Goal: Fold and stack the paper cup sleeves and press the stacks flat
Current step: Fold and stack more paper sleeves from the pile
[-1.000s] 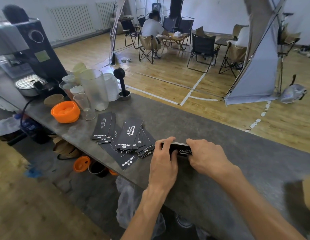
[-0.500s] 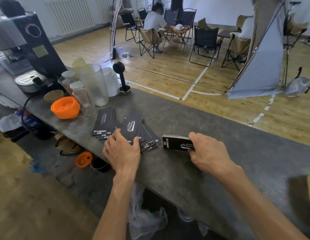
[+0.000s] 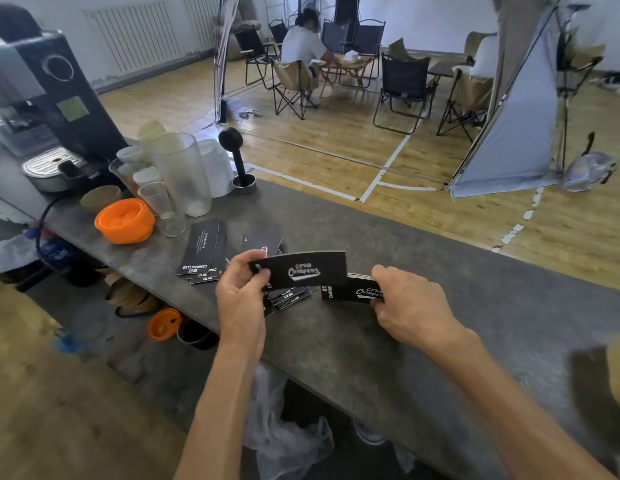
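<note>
My left hand (image 3: pixel 242 292) pinches one flat black paper cup sleeve (image 3: pixel 303 269) with white lettering by its left end and holds it above the grey counter (image 3: pixel 353 348). The sleeve's right end overlaps a stack of black sleeves (image 3: pixel 350 289) that stands on edge on the counter. My right hand (image 3: pixel 407 304) grips that stack at its right side. Loose black sleeves (image 3: pixel 206 251) lie fanned out on the counter to the left, partly hidden behind my left hand.
An orange bowl (image 3: pixel 125 220), several clear plastic cups (image 3: pixel 180 174), a black tamper (image 3: pixel 236 157) and a coffee machine (image 3: pixel 42 105) crowd the counter's left end. Beyond the counter are folding chairs, a seated person (image 3: pixel 303 46) and a reflector (image 3: pixel 509 133).
My left hand left the stack, reached to the loose pile, picked up one sleeve and brought it right toward the stack. My right hand kept hold of the stack.
</note>
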`<action>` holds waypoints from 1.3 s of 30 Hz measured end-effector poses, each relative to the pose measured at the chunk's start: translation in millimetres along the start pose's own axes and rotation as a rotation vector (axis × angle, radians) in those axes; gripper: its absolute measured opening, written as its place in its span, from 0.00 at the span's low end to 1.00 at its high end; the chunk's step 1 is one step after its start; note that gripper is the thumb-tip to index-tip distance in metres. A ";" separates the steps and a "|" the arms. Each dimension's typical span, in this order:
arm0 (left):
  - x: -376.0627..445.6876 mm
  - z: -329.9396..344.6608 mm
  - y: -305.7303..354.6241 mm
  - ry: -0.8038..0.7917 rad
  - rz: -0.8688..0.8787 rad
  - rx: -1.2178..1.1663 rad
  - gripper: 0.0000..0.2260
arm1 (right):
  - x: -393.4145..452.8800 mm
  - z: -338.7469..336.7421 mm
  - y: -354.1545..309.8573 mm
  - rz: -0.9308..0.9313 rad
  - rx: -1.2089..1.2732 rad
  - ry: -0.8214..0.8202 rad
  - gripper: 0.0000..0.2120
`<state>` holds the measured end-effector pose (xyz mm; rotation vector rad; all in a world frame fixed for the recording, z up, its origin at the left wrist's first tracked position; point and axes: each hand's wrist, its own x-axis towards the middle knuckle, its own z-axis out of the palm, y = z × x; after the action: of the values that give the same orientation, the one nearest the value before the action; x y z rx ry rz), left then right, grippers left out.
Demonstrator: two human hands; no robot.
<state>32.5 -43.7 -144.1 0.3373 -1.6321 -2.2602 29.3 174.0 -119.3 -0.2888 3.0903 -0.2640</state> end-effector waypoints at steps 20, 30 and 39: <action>-49.0 53.5 -36.3 -0.343 0.319 0.774 0.33 | -0.1 -3.2 2.2 -0.014 0.019 0.023 0.06; -21.1 34.7 -19.7 0.020 0.396 0.841 0.15 | 0.8 6.2 4.2 -0.017 0.019 0.067 0.09; 5.1 -6.0 -4.5 0.348 -0.026 1.364 0.29 | 4.4 6.0 6.3 -0.014 0.037 0.051 0.10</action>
<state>29.5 -49.6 -150.2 0.9508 -2.6280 -0.6624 24.1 178.3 -126.3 -0.3081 3.1304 -0.3340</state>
